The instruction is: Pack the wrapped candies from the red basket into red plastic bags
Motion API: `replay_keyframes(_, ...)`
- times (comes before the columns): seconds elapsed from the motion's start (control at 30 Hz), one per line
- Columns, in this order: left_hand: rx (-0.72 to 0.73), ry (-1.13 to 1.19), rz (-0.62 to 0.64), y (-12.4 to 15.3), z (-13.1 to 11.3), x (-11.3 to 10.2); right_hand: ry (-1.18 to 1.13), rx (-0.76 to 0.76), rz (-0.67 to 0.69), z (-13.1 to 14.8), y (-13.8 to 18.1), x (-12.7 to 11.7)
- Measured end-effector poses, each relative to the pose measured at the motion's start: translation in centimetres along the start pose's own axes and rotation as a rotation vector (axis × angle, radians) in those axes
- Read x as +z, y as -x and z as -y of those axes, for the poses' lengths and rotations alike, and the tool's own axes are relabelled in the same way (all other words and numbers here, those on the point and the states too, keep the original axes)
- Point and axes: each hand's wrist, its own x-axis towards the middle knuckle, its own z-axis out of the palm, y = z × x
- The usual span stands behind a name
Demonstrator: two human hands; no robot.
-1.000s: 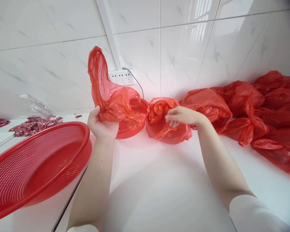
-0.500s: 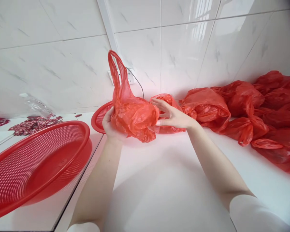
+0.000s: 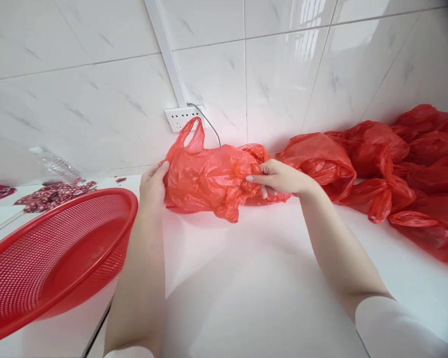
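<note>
A crumpled red plastic bag (image 3: 205,174) is stretched sideways between my two hands, just above the white table. My left hand (image 3: 155,184) grips its left end, near the looped handles that stick up. On the right end, my right hand (image 3: 271,177) pinches the gathered plastic between thumb and fingers. Whatever the bag may contain cannot be made out. Behind it, mostly hidden, sits another red plastic bag (image 3: 257,149). The small red basket at the back is almost wholly covered by the bag.
A large red mesh basket (image 3: 78,248) stands at the left. Behind it lie patterned red cloth (image 3: 56,194) and a clear plastic bottle (image 3: 59,166). Several red bags (image 3: 381,149) are heaped at the right along the tiled wall. A power socket (image 3: 175,119) with a cable is on the wall.
My left hand has moved left and the bag is now drawn out wider and lower, its handles tipped down. My right hand, spread before, has closed on the bag's right end.
</note>
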Motion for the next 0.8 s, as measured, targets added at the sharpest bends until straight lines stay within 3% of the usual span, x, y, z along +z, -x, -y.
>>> replay_keyframes(0.1,0.032,-0.305,0.108,0.6,-1.3,-1.1,-0.032,-0.021,-0.079,0.4,0.9,-0.8)
replay_keyframes(0.2,0.001,-0.685,0.318,1.5,-3.0,-1.9,-0.107,-0.109,-0.127,0.7,1.7,-1.3)
replay_keyframes(0.3,0.107,-0.913,0.420,2.6,-4.3,-1.7,-0.170,-0.157,-0.107,0.9,2.1,-1.4)
replay_keyframes(0.4,0.282,-0.866,0.405,3.7,-4.8,-0.5,-0.156,-0.160,-0.051,0.9,2.1,-1.5)
replay_keyframes(0.53,0.370,-0.595,0.649,5.3,-4.3,1.6,-0.084,-0.146,0.035,0.8,1.9,-1.6)
replay_keyframes(0.63,0.267,-0.453,0.938,6.2,-3.6,3.0,-0.091,-0.175,0.075,1.0,1.8,-1.6)
replay_keyframes(0.73,0.113,-0.520,1.243,7.1,-2.9,4.0,-0.125,-0.218,0.097,1.2,1.7,-1.4)
replay_keyframes(0.8,0.064,-0.610,1.289,7.6,-2.2,4.6,-0.120,-0.229,0.098,1.2,1.5,-1.3)
